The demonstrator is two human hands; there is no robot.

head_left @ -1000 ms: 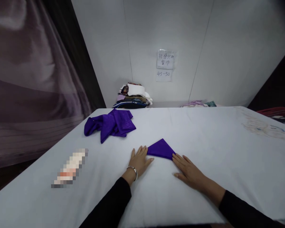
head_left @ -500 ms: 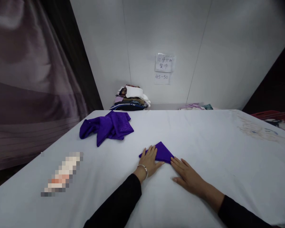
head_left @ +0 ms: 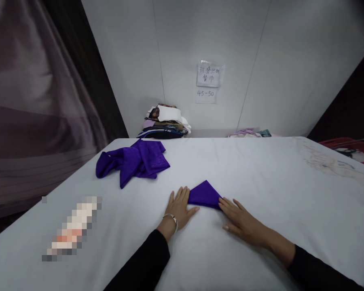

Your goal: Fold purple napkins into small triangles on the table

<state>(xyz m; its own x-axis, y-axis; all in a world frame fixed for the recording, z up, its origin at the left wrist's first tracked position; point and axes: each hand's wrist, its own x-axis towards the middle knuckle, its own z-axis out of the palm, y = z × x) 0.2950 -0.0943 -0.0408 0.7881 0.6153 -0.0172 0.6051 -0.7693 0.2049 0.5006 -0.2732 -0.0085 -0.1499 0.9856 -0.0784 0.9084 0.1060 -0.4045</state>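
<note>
Left hand (head_left: 178, 208), right hand (head_left: 241, 222): fingers loosely spread, flat at opposite ends of folded cloth (head_left: 204, 195), smooth purple triangle mid-table. Table (head_left: 279, 218) white; crumpled fabric (head_left: 136, 159) at table's far left; grey wall (head_left: 124, 52) behind table.

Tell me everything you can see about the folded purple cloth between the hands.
The folded purple cloth looks like smooth, plain fabric. It lies flat on the white table covering, roughly triangular, its peak pointing away from the person and its long edge nearer. The left hand meets its left end; the right hand's fingertips overlap its right end.
</note>
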